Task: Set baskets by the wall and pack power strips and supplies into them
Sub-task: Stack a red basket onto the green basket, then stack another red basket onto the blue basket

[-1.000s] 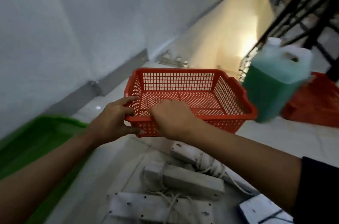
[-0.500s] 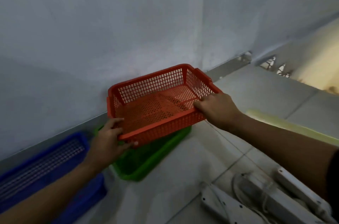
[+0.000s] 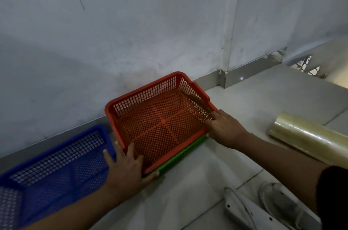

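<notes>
A red mesh basket (image 3: 143,91) sits nested on top of a green basket (image 3: 180,156), its far side against the wall. My left hand (image 3: 126,171) lies on the red basket's near left corner with straight, spread fingers, and its thumb touches the green rim below. My right hand (image 3: 224,128) grips the red basket's right corner, fingers curled over the rim and thumb underneath. A blue mesh basket (image 3: 56,147) stands empty by the wall to the left. A white power strip (image 3: 244,211) with its coiled cord lies on the floor at the bottom right.
A roll of clear film (image 3: 308,135) lies on the tiled floor to the right. The grey wall (image 3: 150,31) with a metal skirting runs behind the baskets and steps out at a corner to the right. A floor opening shows at the far right.
I have lowered the red basket from the air down onto the green basket by the wall. My left fingers have straightened over its corner. The view swung left away from the jug.
</notes>
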The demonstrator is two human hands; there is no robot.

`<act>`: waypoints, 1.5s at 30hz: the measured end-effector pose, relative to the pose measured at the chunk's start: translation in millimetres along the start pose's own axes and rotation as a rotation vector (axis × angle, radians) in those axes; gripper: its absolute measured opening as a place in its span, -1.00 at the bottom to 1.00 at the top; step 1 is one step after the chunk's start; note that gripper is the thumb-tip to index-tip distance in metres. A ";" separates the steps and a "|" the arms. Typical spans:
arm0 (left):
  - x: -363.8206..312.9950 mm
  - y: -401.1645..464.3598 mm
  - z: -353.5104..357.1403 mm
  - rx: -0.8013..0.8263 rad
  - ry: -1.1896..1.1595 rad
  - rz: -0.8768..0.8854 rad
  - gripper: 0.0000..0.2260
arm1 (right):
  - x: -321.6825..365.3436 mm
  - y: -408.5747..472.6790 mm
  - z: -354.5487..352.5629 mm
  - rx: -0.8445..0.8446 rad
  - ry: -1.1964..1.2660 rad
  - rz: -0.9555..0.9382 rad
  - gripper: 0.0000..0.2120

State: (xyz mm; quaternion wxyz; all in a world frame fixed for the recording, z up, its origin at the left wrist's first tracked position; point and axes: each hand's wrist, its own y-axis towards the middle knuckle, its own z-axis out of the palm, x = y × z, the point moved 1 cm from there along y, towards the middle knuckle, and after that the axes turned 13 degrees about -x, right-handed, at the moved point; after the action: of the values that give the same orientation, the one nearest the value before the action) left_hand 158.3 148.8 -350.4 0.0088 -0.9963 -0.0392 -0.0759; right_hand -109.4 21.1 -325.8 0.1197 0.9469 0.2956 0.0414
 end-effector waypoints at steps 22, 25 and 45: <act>-13.3 -7.4 -7.6 0.274 -0.002 0.262 -0.57 | 4.3 -17.1 24.4 0.200 0.034 0.090 -0.43; -25.2 1.7 -20.7 0.248 -0.016 0.222 -0.54 | -2.1 -24.9 15.4 0.181 0.045 0.106 -0.43; -507.3 -21.0 -176.7 -0.119 -0.454 1.152 -0.66 | -254.2 -417.3 -141.6 -0.336 -0.313 1.013 -0.88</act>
State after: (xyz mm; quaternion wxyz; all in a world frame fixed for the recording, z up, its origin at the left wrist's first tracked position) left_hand -370.0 126.5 -252.6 -0.0158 -0.8475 0.5081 0.1529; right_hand -568.9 237.3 -295.5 0.2766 0.9334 -0.2284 -0.0011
